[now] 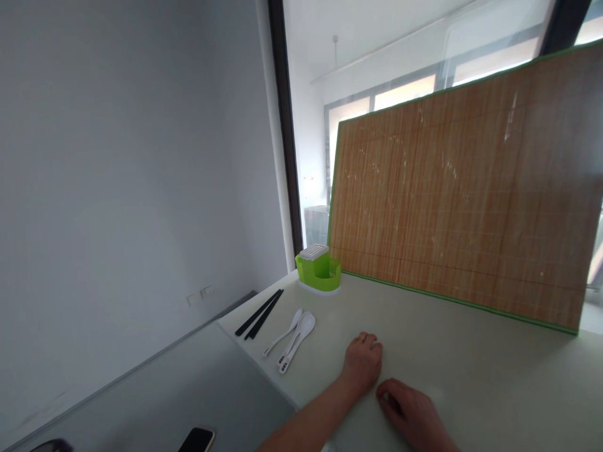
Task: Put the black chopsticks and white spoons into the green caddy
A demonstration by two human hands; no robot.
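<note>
My left hand rests on the white table with its fingers curled and nothing visible in it. Just to its lower right, my right hand lies on its side, fingers curled in, also with nothing visible in it. Several white spoons lie in a group to the left of my left hand. Farther left are black chopsticks, side by side near the table edge. A green holder with a grey slotted top stands at the table's far corner. Neither hand touches these things.
A bamboo mat with green edging stands upright along the back of the table, before a glass pane. A phone lies at the bottom, left of the table. A grey wall rises at left.
</note>
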